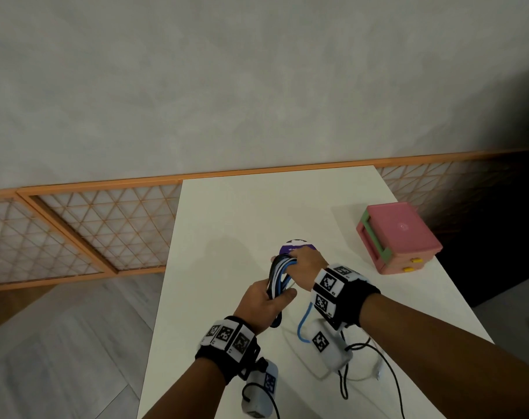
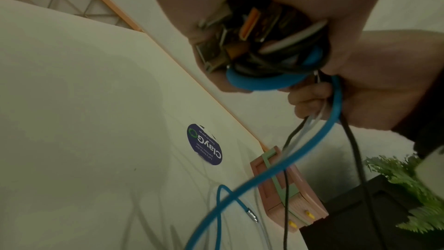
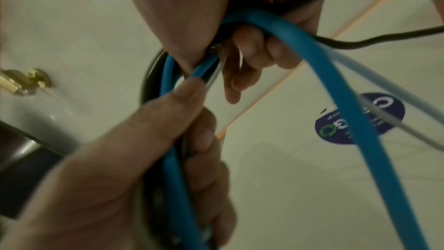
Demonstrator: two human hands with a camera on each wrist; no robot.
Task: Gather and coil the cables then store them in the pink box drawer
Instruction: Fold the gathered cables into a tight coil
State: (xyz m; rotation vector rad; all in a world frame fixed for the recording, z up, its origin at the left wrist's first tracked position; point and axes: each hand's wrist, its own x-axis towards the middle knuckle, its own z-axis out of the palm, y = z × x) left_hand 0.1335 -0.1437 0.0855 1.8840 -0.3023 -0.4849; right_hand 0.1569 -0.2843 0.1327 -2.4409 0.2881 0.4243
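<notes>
Above the white table (image 1: 227, 225) both hands hold one coil of blue, white and black cables (image 1: 282, 273). My left hand (image 1: 272, 300) grips the coil's lower part, thumb across the strands. My right hand (image 1: 302, 261) curls round the coil's upper loop. Several plug ends (image 2: 250, 31) are bunched in the left palm. A loose blue cable (image 1: 302, 325) trails down to the table, with black (image 1: 378, 352) and white (image 1: 378, 368) tails beside it. The pink box (image 1: 399, 237) with yellow drawer knobs stands at the table's right edge, its drawers closed.
A round purple sticker (image 1: 299, 245) lies on the table just beyond the hands. An orange-framed lattice screen (image 1: 75, 231) runs along the wall on the left. A green plant (image 2: 408, 178) on a dark stand sits off the right edge.
</notes>
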